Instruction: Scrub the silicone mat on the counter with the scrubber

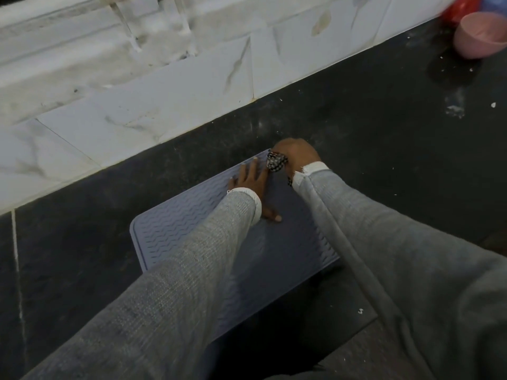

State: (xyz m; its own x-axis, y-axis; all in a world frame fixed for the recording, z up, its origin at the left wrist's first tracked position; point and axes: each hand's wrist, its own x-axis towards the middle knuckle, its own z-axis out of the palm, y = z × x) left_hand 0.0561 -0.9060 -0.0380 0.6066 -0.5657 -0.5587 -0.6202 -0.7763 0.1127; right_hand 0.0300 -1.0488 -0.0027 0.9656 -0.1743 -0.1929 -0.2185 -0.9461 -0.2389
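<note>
A grey-blue silicone mat (175,226) with a zigzag ribbed surface lies flat on the dark counter (384,149). My left hand (251,185) presses flat on the mat's far half, fingers spread. My right hand (297,153) is closed around a dark, speckled scrubber (276,161) and holds it against the mat's far right corner. Both grey sleeves cover much of the mat's near and right parts.
A white marble-patterned tiled wall (137,105) runs along the back of the counter. A pink bowl (480,35) stands at the far right, with something red behind it. White specks and smears dot the counter near the bowl.
</note>
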